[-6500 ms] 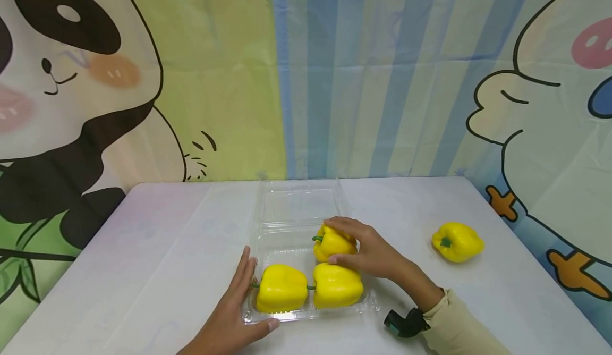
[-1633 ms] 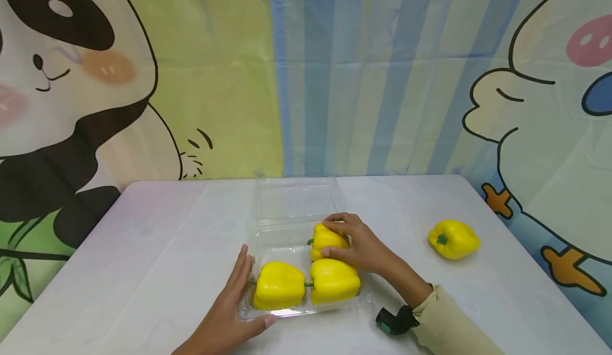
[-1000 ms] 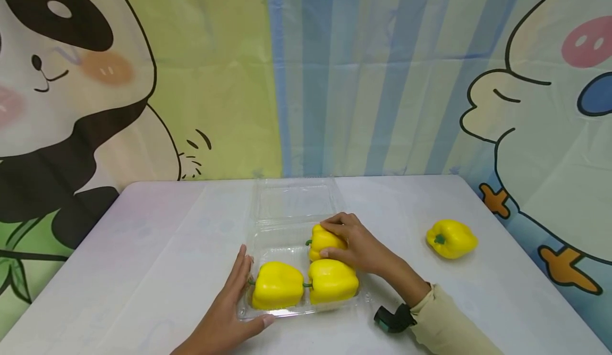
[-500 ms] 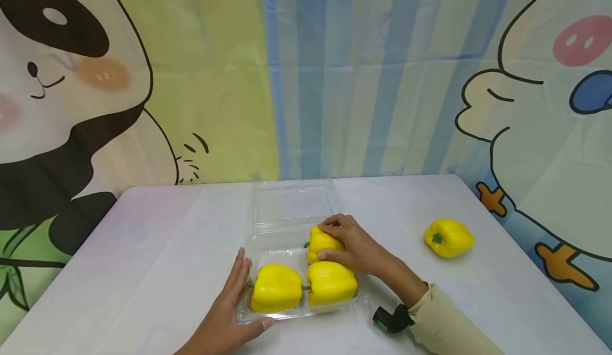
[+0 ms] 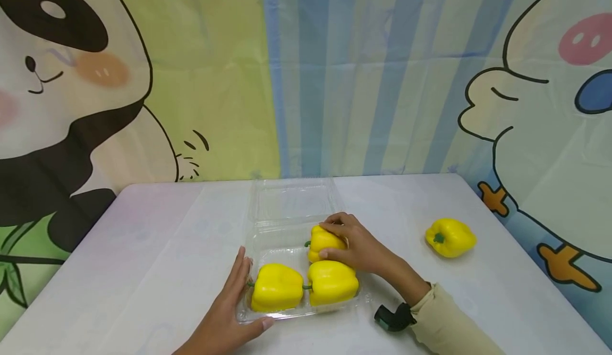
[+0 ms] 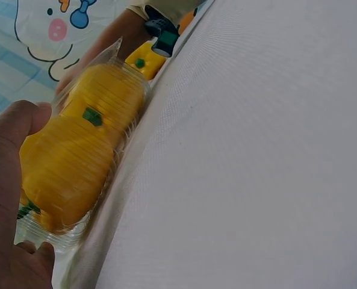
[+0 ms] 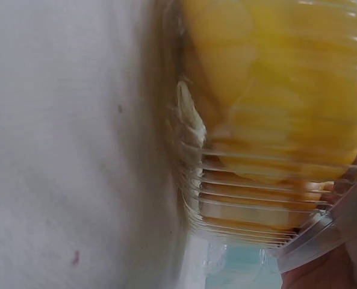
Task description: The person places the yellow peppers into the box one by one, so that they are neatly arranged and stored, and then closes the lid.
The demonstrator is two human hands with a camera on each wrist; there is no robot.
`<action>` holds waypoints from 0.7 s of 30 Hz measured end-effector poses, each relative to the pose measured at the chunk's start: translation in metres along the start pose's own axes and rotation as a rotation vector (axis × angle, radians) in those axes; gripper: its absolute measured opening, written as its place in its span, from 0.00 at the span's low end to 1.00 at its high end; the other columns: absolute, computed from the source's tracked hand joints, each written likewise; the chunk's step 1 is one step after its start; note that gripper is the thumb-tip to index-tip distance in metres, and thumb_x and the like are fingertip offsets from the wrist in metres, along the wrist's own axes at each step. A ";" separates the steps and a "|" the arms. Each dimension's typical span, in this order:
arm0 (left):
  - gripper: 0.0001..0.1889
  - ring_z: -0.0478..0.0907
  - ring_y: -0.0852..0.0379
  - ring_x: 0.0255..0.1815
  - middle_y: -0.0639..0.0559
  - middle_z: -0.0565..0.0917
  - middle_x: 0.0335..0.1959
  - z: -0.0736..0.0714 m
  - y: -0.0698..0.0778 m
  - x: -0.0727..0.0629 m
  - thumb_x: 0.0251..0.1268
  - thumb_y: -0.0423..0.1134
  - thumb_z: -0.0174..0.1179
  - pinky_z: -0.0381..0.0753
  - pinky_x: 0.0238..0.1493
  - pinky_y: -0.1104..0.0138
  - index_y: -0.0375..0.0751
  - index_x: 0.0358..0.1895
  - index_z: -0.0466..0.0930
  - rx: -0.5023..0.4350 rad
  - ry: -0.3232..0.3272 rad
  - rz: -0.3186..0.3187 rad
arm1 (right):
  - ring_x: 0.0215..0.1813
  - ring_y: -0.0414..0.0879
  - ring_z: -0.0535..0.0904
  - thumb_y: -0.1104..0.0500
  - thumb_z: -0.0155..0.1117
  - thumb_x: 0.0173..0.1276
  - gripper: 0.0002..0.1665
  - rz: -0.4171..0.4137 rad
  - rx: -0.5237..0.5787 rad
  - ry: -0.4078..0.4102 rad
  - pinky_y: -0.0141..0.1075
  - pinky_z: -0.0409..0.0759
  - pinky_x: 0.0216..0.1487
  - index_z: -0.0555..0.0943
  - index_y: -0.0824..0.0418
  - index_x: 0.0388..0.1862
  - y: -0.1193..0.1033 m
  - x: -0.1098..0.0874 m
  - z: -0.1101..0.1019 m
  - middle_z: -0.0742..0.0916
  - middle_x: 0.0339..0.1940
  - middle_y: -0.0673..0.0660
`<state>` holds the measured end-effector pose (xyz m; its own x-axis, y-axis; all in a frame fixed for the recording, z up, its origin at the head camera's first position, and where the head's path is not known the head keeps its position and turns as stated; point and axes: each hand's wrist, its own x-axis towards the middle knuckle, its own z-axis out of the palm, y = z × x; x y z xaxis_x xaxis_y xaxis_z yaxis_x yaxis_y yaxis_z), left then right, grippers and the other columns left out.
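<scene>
A hinged clear plastic container lies with its lid folded back. Along its near side sit two yellow bell peppers, a left one and a right one, stems pointing left. My right hand grips a third yellow bell pepper in the far right part, thumb on the near side and fingers over the top. My left hand rests at the near left corner, fingers straight along the left wall and thumb at the front edge. In the left wrist view, peppers show through the ribbed wall.
Another yellow bell pepper lies on the white table to the right of the container. A black wrist device sits by the right cuff. A printed cartoon curtain hangs behind the table.
The head view has shifted slightly. Both hands and all the peppers keep about the same places relative to the container.
</scene>
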<state>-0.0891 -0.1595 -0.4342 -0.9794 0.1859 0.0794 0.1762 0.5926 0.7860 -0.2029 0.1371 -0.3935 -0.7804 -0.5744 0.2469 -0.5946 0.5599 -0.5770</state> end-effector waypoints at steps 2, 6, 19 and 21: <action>0.60 0.44 0.43 0.76 0.56 0.35 0.80 0.000 0.000 0.000 0.48 0.63 0.70 0.56 0.63 0.41 0.45 0.79 0.42 0.000 0.001 -0.001 | 0.62 0.50 0.68 0.41 0.67 0.64 0.38 0.002 0.013 -0.001 0.49 0.73 0.61 0.75 0.62 0.66 0.000 0.000 0.000 0.74 0.61 0.54; 0.60 0.44 0.44 0.76 0.58 0.35 0.80 -0.001 0.001 0.000 0.49 0.63 0.70 0.56 0.63 0.41 0.46 0.79 0.42 -0.015 -0.010 -0.012 | 0.62 0.50 0.68 0.41 0.67 0.64 0.38 0.007 0.029 0.008 0.49 0.73 0.62 0.74 0.61 0.67 0.001 0.000 0.000 0.74 0.62 0.54; 0.60 0.43 0.43 0.76 0.59 0.34 0.80 -0.001 0.001 -0.001 0.49 0.62 0.71 0.56 0.64 0.41 0.44 0.79 0.43 -0.028 -0.019 -0.026 | 0.63 0.51 0.68 0.41 0.66 0.64 0.39 -0.013 0.049 0.004 0.48 0.73 0.61 0.74 0.63 0.67 0.003 -0.002 0.000 0.74 0.63 0.55; 0.60 0.43 0.44 0.76 0.59 0.34 0.80 -0.001 0.001 -0.001 0.48 0.61 0.71 0.55 0.64 0.41 0.43 0.79 0.43 -0.031 -0.020 -0.023 | 0.64 0.51 0.69 0.43 0.68 0.64 0.38 -0.013 0.066 0.004 0.49 0.73 0.62 0.74 0.62 0.67 0.004 -0.002 -0.002 0.74 0.63 0.55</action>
<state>-0.0883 -0.1597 -0.4325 -0.9810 0.1878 0.0490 0.1499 0.5725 0.8061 -0.2038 0.1417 -0.3945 -0.7737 -0.5789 0.2576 -0.5906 0.5117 -0.6239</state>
